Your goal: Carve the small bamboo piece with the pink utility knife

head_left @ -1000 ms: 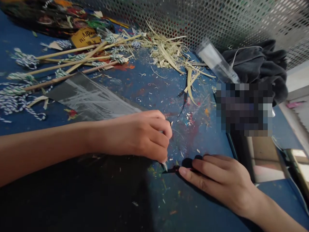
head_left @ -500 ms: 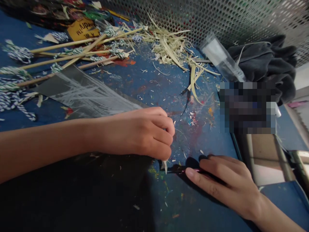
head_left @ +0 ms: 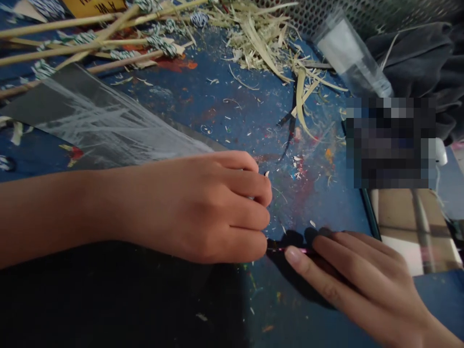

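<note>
Widest passage: counter (head_left: 319,193) between both hands and the shavings pile (head_left: 250,48); loose curls underfoot, low. Rear obstructed: perforated panel (head_left: 313,17) behind pile, plastic sleeve (head_left: 351,53) and dark cloth (head_left: 416,63) to its right. Far left: crossed sticks (head_left: 72,49) in the way. Gap between left hand (head_left: 203,208) and right hand (head_left: 366,290) narrow, occupied by thin pink object (head_left: 306,250). Foreground passable, scattered flecks; left part deeply shadowed.

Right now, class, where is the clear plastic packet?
In the head view, the packet lies at upper right, between the pale shavings and the dark cloth.
</note>
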A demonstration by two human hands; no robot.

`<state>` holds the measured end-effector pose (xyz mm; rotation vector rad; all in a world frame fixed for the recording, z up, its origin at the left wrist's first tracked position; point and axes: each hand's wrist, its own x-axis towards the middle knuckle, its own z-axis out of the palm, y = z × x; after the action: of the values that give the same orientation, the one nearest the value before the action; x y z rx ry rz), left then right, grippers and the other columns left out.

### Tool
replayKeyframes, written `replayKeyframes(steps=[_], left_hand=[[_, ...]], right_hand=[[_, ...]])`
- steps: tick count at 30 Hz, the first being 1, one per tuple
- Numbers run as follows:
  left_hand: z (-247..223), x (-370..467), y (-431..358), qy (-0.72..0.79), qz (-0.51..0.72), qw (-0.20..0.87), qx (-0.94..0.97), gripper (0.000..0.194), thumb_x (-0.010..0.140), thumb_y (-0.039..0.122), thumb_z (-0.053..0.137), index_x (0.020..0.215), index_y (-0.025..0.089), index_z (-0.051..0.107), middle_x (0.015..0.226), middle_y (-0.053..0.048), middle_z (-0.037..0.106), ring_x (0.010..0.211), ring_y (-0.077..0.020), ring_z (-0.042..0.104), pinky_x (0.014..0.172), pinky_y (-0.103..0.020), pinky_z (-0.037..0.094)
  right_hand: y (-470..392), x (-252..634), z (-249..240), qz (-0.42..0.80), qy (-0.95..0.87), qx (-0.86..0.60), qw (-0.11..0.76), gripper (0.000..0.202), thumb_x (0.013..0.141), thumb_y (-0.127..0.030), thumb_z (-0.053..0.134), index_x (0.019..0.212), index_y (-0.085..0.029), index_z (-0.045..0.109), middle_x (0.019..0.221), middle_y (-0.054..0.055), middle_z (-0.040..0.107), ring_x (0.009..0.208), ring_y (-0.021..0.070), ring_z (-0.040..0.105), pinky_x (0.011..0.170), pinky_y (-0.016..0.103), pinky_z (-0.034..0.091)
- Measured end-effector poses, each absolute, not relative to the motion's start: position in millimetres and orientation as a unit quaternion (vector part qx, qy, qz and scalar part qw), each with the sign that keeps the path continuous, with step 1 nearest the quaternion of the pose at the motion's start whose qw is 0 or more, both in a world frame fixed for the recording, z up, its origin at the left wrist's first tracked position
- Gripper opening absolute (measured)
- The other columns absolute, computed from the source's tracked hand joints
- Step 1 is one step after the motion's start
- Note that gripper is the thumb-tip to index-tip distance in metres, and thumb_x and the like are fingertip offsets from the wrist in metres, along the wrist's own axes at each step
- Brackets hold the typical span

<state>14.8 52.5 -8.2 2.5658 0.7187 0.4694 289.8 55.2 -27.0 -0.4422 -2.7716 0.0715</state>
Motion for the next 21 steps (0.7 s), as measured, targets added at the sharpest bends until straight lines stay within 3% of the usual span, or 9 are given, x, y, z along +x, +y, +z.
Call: replayKeyframes(steps=[4,9,11,14,17,21], left_hand=[[-9,14,53,0.25,0.183,0.219,0.925,0.036,0.096,0.022,0.044,0.067,0.028,0.064,0.078,0.002,0.072,0.087,-0.0171,0.066,0.094,-0.034,0.048],[-10,13,52,0.186,0.201,0.08,0.958,0.04,0.098,0.016,0.041,0.069,0.026,0.066,0.079,0.004,0.073,0.084,-0.0152,0.067,0.085,-0.032,0.05],[-10,13,52,0.177,0.198,0.046,0.963,0.042,0.099,0.014,0.038,0.07,0.025,0.067,0.08,0.003,0.073,0.084,-0.0153,0.067,0.085,-0.032,0.049],[-12,11,53,0.186,0.198,0.037,0.962,0.038,0.099,0.013,0.041,0.075,0.024,0.069,0.082,0.002,0.073,0.087,-0.0155,0.067,0.088,-0.031,0.048],[-15,10,54,0.2,0.199,0.056,0.958,0.034,0.098,0.013,0.045,0.075,0.026,0.067,0.081,0.003,0.073,0.089,-0.0142,0.067,0.092,-0.028,0.046],[-15,12,54,0.192,0.19,0.049,0.962,0.035,0.098,0.014,0.045,0.071,0.023,0.064,0.079,0.002,0.071,0.089,-0.0148,0.066,0.091,-0.029,0.045]], right_hand=[[64,295,-24,0.064,-0.99,-0.086,0.095,0.044,0.099,-0.023,0.033,0.139,-0.017,0.05,0.086,0.009,0.069,0.062,0.0193,0.057,0.053,0.036,0.045],[70,298,-22,0.057,-0.994,-0.05,0.08,0.045,0.099,-0.02,0.034,0.141,-0.013,0.048,0.088,0.008,0.069,0.065,0.018,0.057,0.056,0.034,0.046],[66,295,-23,0.051,-0.993,-0.05,0.091,0.039,0.099,-0.018,0.038,0.134,-0.016,0.054,0.087,0.005,0.069,0.066,0.0168,0.057,0.058,0.034,0.046],[55,289,-25,0.055,-0.982,-0.117,0.138,0.029,0.1,-0.016,0.04,0.107,-0.021,0.067,0.075,0.001,0.066,0.065,0.0155,0.057,0.059,0.033,0.044],[47,285,-26,0.045,-0.954,-0.216,0.202,0.033,0.1,-0.017,0.041,0.083,-0.022,0.068,0.06,0.0,0.057,0.058,0.0153,0.053,0.055,0.033,0.039],[54,287,-23,0.033,-0.975,-0.128,0.179,0.027,0.095,-0.009,0.048,0.11,-0.02,0.066,0.077,0.002,0.063,0.06,0.0138,0.051,0.054,0.031,0.037]])
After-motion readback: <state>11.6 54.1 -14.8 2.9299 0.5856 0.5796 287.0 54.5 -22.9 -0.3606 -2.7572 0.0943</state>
